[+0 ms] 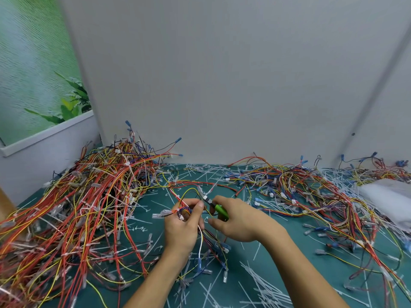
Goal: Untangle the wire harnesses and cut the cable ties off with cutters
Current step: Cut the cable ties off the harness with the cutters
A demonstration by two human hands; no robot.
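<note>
My left hand (183,227) grips a small wire harness (184,211) of red, yellow, blue and white wires, with its loose ends trailing down below the palm. My right hand (235,221) holds green-handled cutters (219,210). The cutters' dark jaws (205,199) point up and left, close to the harness just above my left fingers. Whether a cable tie sits in the jaws is too small to tell.
A large heap of tangled red, yellow and orange harnesses (77,214) fills the left of the green mat (278,270). More harnesses (300,192) spread along the right. Cut white cable ties (260,283) litter the mat. A white bag (387,198) lies at the far right. A grey wall stands behind.
</note>
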